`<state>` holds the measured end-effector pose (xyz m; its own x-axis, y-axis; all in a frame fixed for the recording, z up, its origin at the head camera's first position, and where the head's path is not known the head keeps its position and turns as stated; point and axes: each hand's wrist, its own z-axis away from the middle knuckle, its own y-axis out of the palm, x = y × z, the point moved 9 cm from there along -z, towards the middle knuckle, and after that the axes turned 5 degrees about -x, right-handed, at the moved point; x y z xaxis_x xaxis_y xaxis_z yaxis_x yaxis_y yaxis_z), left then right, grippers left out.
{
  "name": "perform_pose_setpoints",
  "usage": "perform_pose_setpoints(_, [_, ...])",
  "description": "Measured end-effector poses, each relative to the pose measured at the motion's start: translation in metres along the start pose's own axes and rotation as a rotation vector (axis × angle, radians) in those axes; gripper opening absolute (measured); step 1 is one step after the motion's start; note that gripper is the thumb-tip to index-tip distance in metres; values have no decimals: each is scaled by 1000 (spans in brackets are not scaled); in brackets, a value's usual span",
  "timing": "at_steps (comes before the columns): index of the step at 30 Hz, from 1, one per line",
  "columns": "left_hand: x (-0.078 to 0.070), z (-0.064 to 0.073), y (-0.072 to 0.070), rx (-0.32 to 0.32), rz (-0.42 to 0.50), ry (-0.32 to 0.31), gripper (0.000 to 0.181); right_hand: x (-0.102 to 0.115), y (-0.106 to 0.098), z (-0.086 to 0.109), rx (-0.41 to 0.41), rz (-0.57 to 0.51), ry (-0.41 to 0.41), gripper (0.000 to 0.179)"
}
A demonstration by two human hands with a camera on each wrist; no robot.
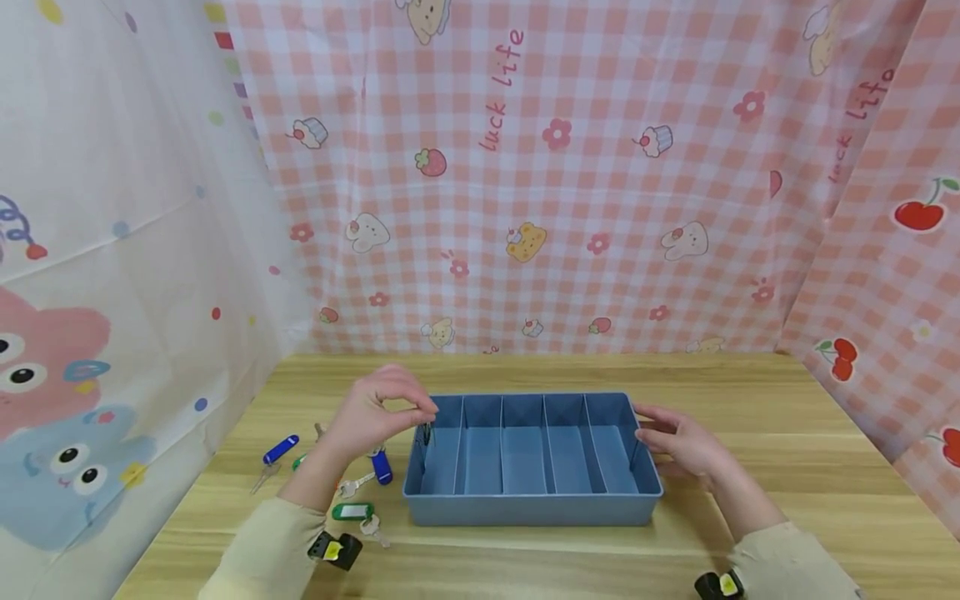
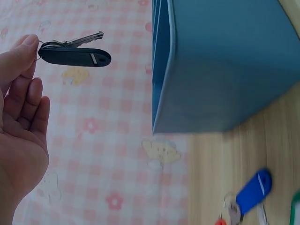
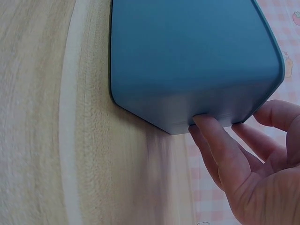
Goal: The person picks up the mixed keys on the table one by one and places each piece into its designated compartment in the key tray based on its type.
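My left hand [image 1: 378, 408] is over the left end of a blue divided box [image 1: 532, 510]. Its thumb and forefinger pinch the ring of a black key tag [image 2: 75, 57], from which a silver key [image 2: 86, 39] also hangs. In the head view the tag shows small and dark against the leftmost compartment [image 1: 442, 462]. At the box's right end is my right hand [image 1: 678, 446]. Its thumb lies at the rim and its fingertips [image 3: 206, 123] press on the outer end wall.
Left of the box lie several tagged keys: a blue tag [image 1: 281, 450] with its key, another blue tag [image 1: 382, 467], and a green tag [image 1: 352, 512] with a key [image 1: 372, 527]. My left forearm partly covers others. A checked curtain [image 1: 555, 292] hangs behind the wooden table [image 1: 780, 433].
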<state>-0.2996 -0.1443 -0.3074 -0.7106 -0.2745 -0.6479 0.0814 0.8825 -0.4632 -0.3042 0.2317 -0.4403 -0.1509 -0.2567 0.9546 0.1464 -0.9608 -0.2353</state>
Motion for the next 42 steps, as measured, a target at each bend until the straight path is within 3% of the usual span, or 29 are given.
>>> perform_pose_setpoints(5, [-6,-7,19,26,60,58,2,0,0,0,3,-7,4,59])
perform_pose_setpoints(17, [-13,-18,64,62,87,107,5,2,1,-1,-12,20,17,57])
perform_pose_setpoints(25, [-14,-28,88,72,140,52,9,1,0,-1,-15,3,14,57])
perform_pose_setpoints(34, [-26,-42,113,113,129,90,8,0,0,0,-15,-24,5,58])
perform_pose_setpoints(42, [-36,-58,134,129,147,86,6,0,-1,1,-6,-41,-4,59])
